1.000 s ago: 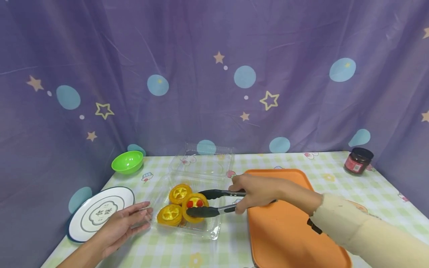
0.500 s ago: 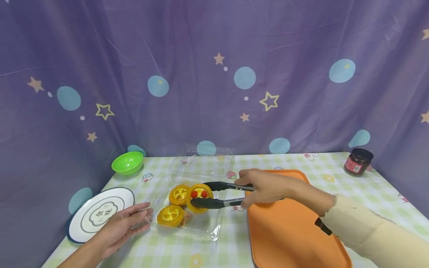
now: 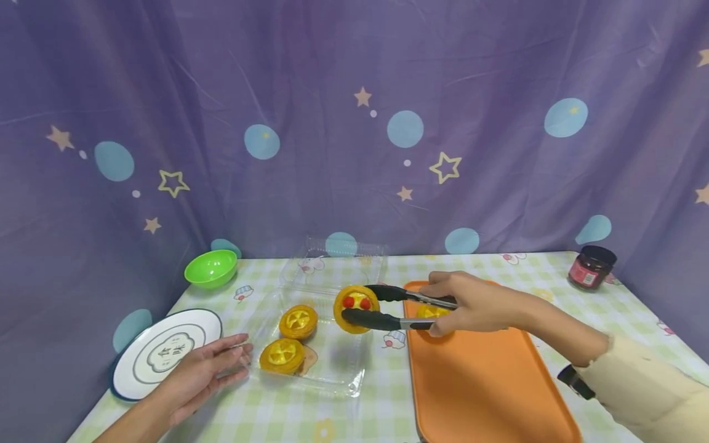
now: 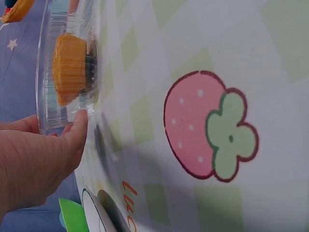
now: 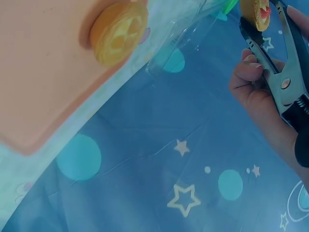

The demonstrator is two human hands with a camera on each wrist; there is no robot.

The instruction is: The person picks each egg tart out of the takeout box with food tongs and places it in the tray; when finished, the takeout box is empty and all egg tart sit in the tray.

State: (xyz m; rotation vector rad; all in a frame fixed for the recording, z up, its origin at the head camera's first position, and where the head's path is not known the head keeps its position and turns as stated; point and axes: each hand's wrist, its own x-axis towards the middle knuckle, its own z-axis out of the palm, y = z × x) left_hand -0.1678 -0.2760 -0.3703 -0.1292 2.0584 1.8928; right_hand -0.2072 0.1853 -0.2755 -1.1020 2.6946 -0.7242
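Observation:
My right hand (image 3: pixel 468 303) grips a pair of tongs (image 3: pixel 407 323) with black tips. Between those tips an egg tart with two red pieces (image 3: pixel 344 307) is held above the right side of a clear plastic box (image 3: pixel 332 384). Two plain egg tarts (image 3: pixel 298 322) sit in the box, whose lid lies back. My left hand (image 3: pixel 205 375) touches the box's left side with fairly straight fingers, as the left wrist view also shows at the box wall (image 4: pixel 53 118). Another tart (image 5: pixel 119 33) lies on the orange tray (image 3: pixel 476 375), partly hidden by the tongs in the head view.
A white plate (image 3: pixel 124 369) with a dark rim lies left of the box. Behind it stands a green bowl (image 3: pixel 210 269). A dark-lidded jar (image 3: pixel 591 267) is at the far right, and a purple curtain (image 3: pixel 354 154) hangs behind the table.
The tart with red pieces has been lifted from beside the other two and carried up and rightward in the tongs. The left hand has stayed in place.

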